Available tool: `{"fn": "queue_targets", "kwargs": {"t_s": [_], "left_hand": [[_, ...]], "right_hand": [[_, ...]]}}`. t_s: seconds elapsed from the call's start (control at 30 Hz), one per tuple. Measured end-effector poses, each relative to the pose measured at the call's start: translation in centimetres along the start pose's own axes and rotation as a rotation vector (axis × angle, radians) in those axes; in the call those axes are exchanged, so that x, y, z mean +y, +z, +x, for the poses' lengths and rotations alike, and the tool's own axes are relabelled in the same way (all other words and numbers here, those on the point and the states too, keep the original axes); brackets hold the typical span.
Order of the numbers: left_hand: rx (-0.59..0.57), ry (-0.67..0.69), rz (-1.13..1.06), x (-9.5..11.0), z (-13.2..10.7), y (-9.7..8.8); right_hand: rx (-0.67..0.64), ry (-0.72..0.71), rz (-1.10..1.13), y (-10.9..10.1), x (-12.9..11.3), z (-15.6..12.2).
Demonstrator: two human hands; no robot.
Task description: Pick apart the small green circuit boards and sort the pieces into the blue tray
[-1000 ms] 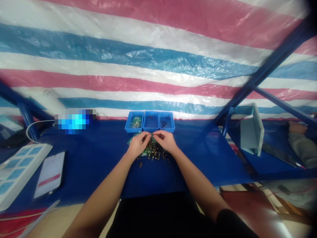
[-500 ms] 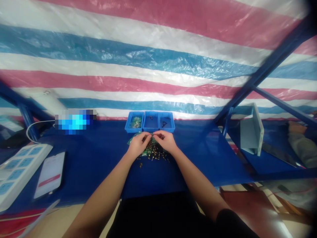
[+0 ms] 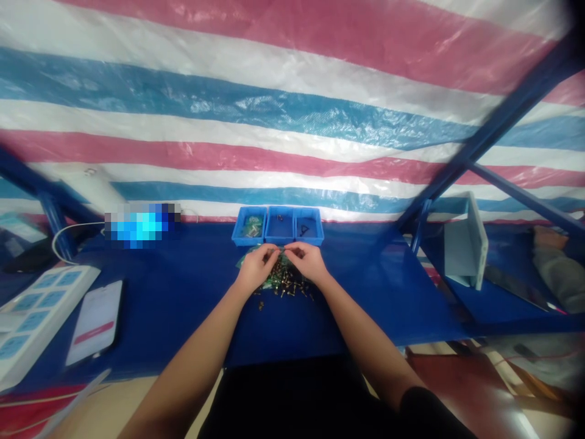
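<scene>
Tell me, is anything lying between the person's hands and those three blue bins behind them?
Nothing visible does. The left hand and right hand meet over a pile of small parts, and the blue bins sit just beyond the fingertips, with only bare blue tabletop between.

A: bench top [image 3: 183, 286]? 
B: smooth blue, slight sheen. Bins [image 3: 278, 225] = blue plastic, matt-ish
A: backdrop?
B: striped tarp [image 3: 274, 110], woven plastic, crinkly + glossy. Small parts [image 3: 286, 283] look like brassy metal, shiny. Phone [image 3: 95, 322] screen glossy
</scene>
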State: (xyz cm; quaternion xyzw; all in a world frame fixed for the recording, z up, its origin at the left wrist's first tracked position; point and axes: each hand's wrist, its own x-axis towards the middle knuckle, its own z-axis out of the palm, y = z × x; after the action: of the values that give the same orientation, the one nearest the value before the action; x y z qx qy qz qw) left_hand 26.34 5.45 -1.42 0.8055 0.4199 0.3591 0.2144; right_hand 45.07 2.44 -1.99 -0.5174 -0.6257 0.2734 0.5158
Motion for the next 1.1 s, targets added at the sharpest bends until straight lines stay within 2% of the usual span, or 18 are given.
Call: {"fn": "queue_targets", "kwargs": {"t_s": [0.33, 0.7, 1.1], "left_hand": [[-0.04, -0.016, -0.014, 0.38, -0.02, -0.11], [0.013, 0.026, 0.005, -0.14, 0.0, 0.19], [0.003, 0.045, 0.001, -0.1, -0.06, 0.19]], "right_hand": [[-0.019, -0.004, -0.028, -0.02, -0.17, -0.03], [-0.013, -0.007, -0.009, 0.01, -0.08, 0.02], [-0.004, -0.018, -0.026, -0.27, -0.29, 0.05]]}}
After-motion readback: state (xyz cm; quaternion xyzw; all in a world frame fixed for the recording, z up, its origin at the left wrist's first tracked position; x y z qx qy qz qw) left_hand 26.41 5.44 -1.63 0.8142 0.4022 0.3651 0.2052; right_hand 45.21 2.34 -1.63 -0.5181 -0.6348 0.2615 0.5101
